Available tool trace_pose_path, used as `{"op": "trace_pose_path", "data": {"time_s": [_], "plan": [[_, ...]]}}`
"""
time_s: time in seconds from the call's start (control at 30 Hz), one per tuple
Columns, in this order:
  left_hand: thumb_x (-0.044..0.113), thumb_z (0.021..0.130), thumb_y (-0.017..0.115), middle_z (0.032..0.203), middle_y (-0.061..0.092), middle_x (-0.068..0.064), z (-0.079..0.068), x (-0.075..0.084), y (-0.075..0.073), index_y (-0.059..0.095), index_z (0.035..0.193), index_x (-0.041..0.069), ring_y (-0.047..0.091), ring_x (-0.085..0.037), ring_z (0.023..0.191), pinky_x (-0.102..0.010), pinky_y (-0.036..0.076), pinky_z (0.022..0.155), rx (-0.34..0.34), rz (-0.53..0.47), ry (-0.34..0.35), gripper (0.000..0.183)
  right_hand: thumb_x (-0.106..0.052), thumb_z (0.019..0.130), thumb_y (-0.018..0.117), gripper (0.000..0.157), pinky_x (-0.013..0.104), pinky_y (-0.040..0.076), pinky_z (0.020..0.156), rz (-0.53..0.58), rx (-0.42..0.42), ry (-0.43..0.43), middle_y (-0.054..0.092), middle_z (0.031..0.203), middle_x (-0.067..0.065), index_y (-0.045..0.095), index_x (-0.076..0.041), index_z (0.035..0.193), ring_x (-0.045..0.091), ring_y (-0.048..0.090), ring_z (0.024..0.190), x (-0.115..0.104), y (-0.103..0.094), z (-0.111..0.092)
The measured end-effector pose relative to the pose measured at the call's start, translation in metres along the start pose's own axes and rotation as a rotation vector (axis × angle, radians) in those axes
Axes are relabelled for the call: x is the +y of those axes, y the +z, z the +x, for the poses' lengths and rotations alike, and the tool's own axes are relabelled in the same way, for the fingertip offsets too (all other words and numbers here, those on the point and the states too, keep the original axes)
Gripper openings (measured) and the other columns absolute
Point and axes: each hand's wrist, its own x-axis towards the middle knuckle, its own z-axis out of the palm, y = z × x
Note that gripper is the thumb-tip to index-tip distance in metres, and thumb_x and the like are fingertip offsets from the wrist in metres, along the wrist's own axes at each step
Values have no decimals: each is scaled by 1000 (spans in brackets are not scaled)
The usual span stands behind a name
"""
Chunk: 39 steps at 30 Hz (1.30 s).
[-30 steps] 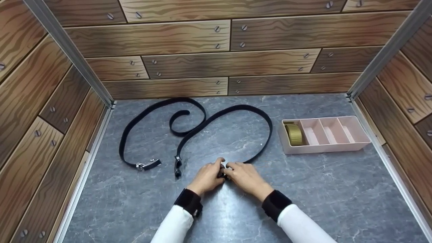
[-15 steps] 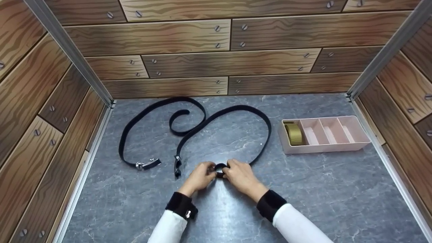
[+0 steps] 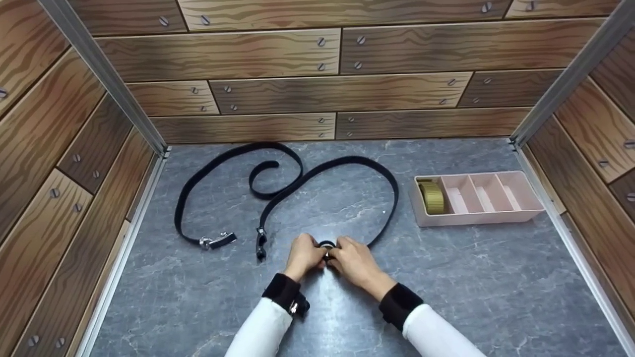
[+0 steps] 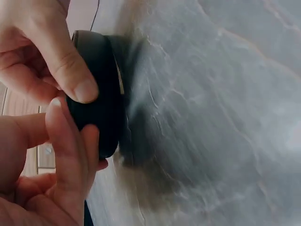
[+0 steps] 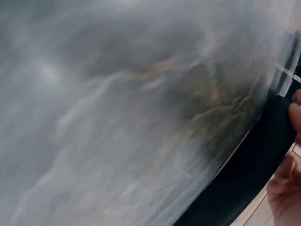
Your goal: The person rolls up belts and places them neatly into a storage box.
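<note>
Black belt lies on the surface in a wide curve, and its near end, made into a small ring, is between the two hands. With the hands as the centre of our clock, we see the left hand at 9 and the right hand at 3; both pinch the ring, with fingers narrow. Compared with half a second ago, the left hand has come inward, and the ring, which was plainly visible then, is now partly covered. For the rolling work, we judge this means a tighter hold, while most of the length remains unrolled. How many turns the ring has, we cannot tell.

Around them the grey marbled surface shines a little. At 9 o'clock stands this belt's buckle; towards 10 lies a second belt, untouched. Between 2 and 3 o'clock we find a pink tray, with a golden roll in its leftmost compartment. Farthest, at 12 o'clock, rises the wood-patterned wall, with metal rails at its corners.
</note>
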Motion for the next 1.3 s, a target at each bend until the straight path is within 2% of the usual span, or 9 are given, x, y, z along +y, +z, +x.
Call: {"op": "trace_pose_path", "data": {"time_s": [0.17, 0.27, 0.4, 0.53, 0.67, 0.93, 1.1, 1.2, 1.3], "plan": [[11, 76, 73, 56, 62, -1, 7, 7, 0, 66, 68, 6, 60, -15, 47, -26, 49, 49, 26, 167, -29, 11, -23, 82, 78, 17, 36, 46, 73, -1, -56, -100, 61, 86, 1, 73, -14, 95, 19, 56, 82, 10, -8, -2], [15, 75, 71, 67, 63, -3, 12, 8, 0, 67, 70, 9, 58, -21, 59, -32, 48, 58, 2, 288, 7, 9, -29, 84, 76, 22, 37, 47, 77, -18, -130, -128, 63, 91, 2, 72, -12, 98, 20, 57, 85, 13, -13, -1], [16, 76, 68, 70, 61, -2, 16, 6, 0, 65, 69, 11, 55, -23, 66, -35, 46, 62, -49, 376, 85, 9, -34, 86, 75, 26, 35, 50, 75, 12, -206, -139, 61, 91, 1, 70, -10, 96, 18, 56, 84, 13, -16, 0], [15, 79, 70, 70, 61, -1, 16, 3, -2, 66, 69, 11, 56, -23, 68, -35, 46, 64, -82, 373, 164, 11, -30, 86, 75, 20, 33, 49, 67, 16, -191, -144, 59, 82, 0, 70, -11, 85, 18, 55, 75, 11, -15, 0], [14, 80, 72, 72, 64, 0, 13, -2, -4, 71, 75, 8, 58, -21, 69, -34, 47, 66, -75, 353, 233, 8, -28, 86, 75, 19, 34, 47, 61, -13, -141, -130, 59, 75, 1, 70, -12, 77, 19, 54, 70, 6, -10, -3], [10, 84, 70, 49, 58, 2, 8, -1, -6, 72, 85, 1, 52, -6, 35, -23, 44, 39, -137, 202, 191, 9, -30, 83, 76, 24, 37, 47, 56, -58, -49, -32, 60, 68, 2, 67, -13, 68, 21, 55, 64, -5, -4, -6], [6, 84, 69, 43, 54, 4, 7, 1, -5, 73, 74, 4, 49, -5, 35, -21, 42, 39, -126, 286, 240, 11, -29, 84, 76, 17, 35, 49, 60, -6, -124, -39, 62, 76, 2, 71, -14, 79, 19, 56, 70, -1, -10, -6], [10, 84, 70, 47, 56, 5, 7, 2, -5, 74, 70, 8, 52, -11, 41, -24, 44, 46, -122, 350, 256, 15, -28, 82, 79, 18, 34, 50, 65, 38, -200, -49, 62, 84, 1, 73, -13, 90, 18, 57, 77, 2, -16, -5], [12, 84, 71, 54, 60, 2, 7, 2, -5, 75, 71, 9, 55, -17, 50, -28, 46, 52, -123, 398, 288, 14, -28, 81, 80, 21, 34, 50, 68, 59, -243, -63, 61, 86, 1, 72, -12, 93, 18, 56, 78, 4, -19, -4]]}}
